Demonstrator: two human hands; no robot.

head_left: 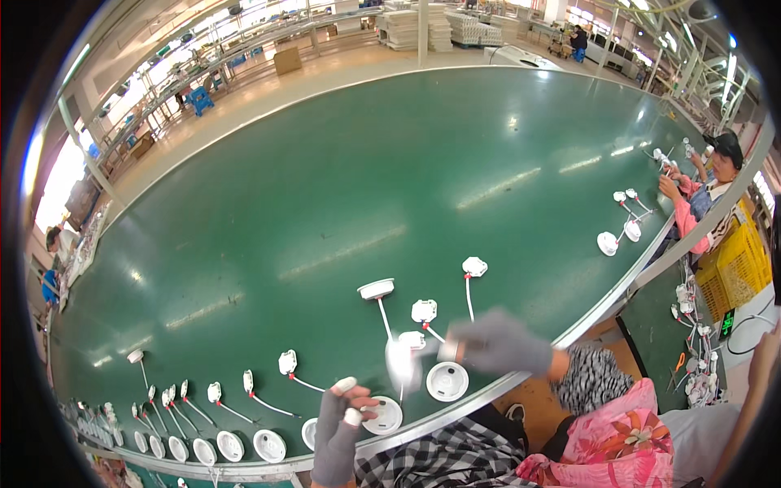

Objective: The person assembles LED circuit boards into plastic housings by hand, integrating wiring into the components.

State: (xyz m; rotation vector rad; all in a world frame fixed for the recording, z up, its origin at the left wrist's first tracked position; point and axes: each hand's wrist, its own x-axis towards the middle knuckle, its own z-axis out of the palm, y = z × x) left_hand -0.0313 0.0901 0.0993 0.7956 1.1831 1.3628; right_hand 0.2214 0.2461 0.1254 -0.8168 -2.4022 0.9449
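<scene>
My left hand (342,419), in a grey fingerless glove with white finger covers, is over the belt's near edge. Its fingers are apart, beside a white round housing (384,416). My right hand (503,348), gloved in grey too, is smeared by motion, so its grip is unclear. Left of its fingertips is a blurred white part (403,364); whether the hand touches it cannot be made out. Another round housing (447,381) lies just below. Close by are a white cabled module (424,311), a second module (474,267) and an upturned white housing with a cable (376,289).
A green conveyor belt (342,179) with a metal rim curves around me. Several white housings (230,446) and cabled modules (288,363) line its near left edge. At far right a co-worker (708,187) handles white parts. Yellow crates (736,252) stand behind the rim.
</scene>
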